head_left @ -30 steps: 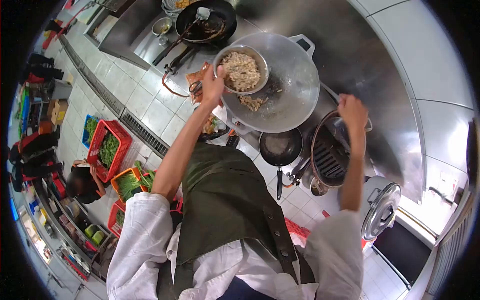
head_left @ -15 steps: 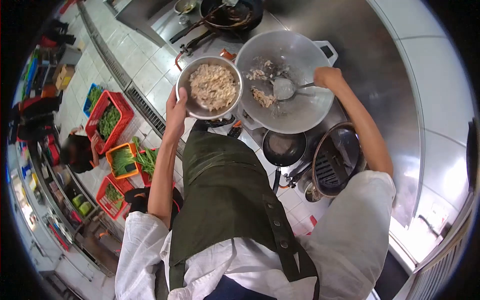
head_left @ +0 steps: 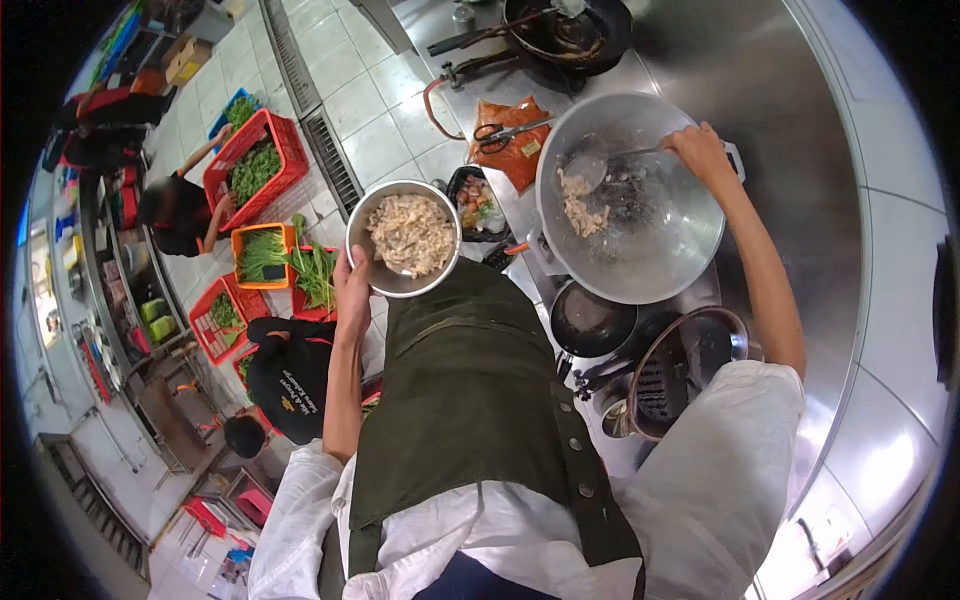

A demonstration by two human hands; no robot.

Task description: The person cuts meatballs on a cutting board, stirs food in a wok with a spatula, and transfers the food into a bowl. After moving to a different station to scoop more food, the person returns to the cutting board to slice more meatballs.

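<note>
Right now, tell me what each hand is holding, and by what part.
The left hand holds the bowl by its rim and side. The right hand holds the ladle by its handle.

On your grey steel counter (head_left: 500,88), a clear plastic bag of orange-red contents (head_left: 520,168) and a small silver metal container (head_left: 463,19) lie near the left edge.
</note>
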